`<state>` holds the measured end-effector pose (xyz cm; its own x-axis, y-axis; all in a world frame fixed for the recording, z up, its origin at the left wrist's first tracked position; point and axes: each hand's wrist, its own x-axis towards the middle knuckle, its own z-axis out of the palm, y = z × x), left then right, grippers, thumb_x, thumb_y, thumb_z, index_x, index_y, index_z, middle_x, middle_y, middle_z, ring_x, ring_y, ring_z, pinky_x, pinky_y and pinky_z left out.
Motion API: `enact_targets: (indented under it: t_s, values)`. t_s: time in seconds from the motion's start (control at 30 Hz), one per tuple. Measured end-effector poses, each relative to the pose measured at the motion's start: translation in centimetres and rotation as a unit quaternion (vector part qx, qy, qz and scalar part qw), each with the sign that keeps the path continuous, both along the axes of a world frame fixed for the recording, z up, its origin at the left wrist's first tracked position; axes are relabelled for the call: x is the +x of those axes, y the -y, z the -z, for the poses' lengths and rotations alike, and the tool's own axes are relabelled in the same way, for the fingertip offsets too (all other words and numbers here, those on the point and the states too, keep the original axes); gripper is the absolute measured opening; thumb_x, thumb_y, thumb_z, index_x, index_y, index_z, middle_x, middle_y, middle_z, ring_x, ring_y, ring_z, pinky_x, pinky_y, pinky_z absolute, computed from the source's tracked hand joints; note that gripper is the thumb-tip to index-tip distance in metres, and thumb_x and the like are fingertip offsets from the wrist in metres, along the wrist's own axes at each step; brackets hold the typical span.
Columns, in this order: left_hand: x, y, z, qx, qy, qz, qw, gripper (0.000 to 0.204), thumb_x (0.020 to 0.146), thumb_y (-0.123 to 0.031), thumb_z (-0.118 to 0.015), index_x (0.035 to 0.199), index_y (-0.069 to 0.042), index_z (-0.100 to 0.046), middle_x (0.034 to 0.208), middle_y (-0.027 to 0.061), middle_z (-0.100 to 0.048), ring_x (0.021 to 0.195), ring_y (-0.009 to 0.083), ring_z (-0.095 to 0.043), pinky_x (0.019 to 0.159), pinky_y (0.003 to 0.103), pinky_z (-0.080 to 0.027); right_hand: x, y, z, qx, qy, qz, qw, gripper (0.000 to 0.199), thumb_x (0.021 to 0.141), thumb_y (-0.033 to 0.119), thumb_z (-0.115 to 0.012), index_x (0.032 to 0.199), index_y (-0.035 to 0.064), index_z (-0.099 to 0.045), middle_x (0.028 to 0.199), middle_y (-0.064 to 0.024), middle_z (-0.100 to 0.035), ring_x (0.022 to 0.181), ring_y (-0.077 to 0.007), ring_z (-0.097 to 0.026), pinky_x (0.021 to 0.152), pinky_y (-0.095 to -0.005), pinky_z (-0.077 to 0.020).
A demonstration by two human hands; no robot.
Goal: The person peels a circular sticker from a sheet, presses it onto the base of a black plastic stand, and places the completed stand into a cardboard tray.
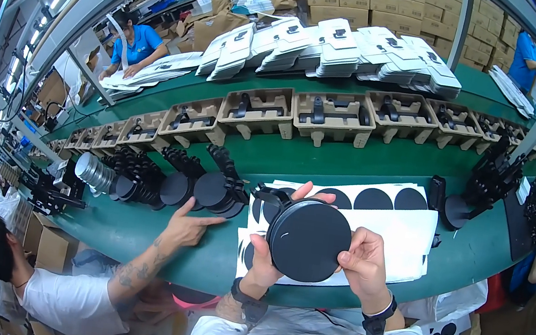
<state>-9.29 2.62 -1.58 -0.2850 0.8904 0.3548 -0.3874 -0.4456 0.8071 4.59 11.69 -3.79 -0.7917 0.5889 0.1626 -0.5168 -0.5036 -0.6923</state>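
Observation:
A round black base (pixel 310 240) with a black arm (pixel 272 195) sticking out at its upper left is up in front of me, its flat face toward me. My left hand (pixel 261 262) is closed around it from the left, thumb at the near rim and fingers showing past the far rim. With thumb and fingers my right hand (pixel 364 260) pinches the base's right edge. Behind and below it, white sheets (pixel 396 233) with round black pads (pixel 373 199) lie on the green bench (pixel 200 261).
Left of me a co-worker's hand (pixel 187 230) points near several stacked black bases (pixel 213 191). Silver discs (pixel 92 172) stand farther left. Another black stand (pixel 460 212) is to the right. Cardboard trays (pixel 333 118) with black parts line the back, with white flat packs (pixel 336 47) beyond.

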Motion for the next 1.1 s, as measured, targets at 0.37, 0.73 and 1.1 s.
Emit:
enact_targets:
  t_s: [0.37, 0.73, 1.1]
  values:
    - [0.6, 0.1, -0.7, -0.021, 0.005, -0.051, 0.998, 0.115, 0.068, -0.087, -0.033, 0.142, 0.000, -0.020, 0.134, 0.0234, -0.039, 0.120, 0.0327, -0.046, 0.097, 0.043, -0.043, -0.1, 0.6, -0.5, 0.007, -0.005, 0.014, 1.000, 0.016, 0.077, -0.008, -0.066, 0.074, 0.0009, -0.053, 0.070, -0.0072, -0.057, 0.061, -0.0137, -0.063, 0.057, -0.0224, -0.0542]
    - [0.0, 0.4, -0.4, -0.003, 0.032, -0.038, 0.999, 0.100, 0.069, -0.064, -0.055, 0.140, 0.001, -0.026, 0.130, 0.0237, -0.043, 0.119, 0.0348, -0.047, 0.096, 0.043, -0.043, -0.4, 1.0, -0.5, 0.048, 0.009, 0.036, 0.998, 0.015, 0.076, -0.010, -0.066, 0.074, -0.0006, -0.054, 0.072, -0.0077, -0.056, 0.063, -0.0130, -0.062, 0.058, -0.0226, -0.0550]
    - [-0.2, 1.4, -0.8, -0.009, 0.044, -0.059, 0.997, 0.087, 0.059, -0.036, -0.061, 0.135, 0.000, -0.037, 0.124, 0.0223, -0.047, 0.117, 0.0356, -0.047, 0.095, 0.044, -0.044, -1.0, 1.9, -1.0, 0.132, 0.033, 0.093, 0.986, 0.014, 0.076, -0.012, -0.065, 0.076, -0.0028, -0.055, 0.074, -0.0079, -0.056, 0.066, -0.0113, -0.062, 0.058, -0.0214, -0.0542]
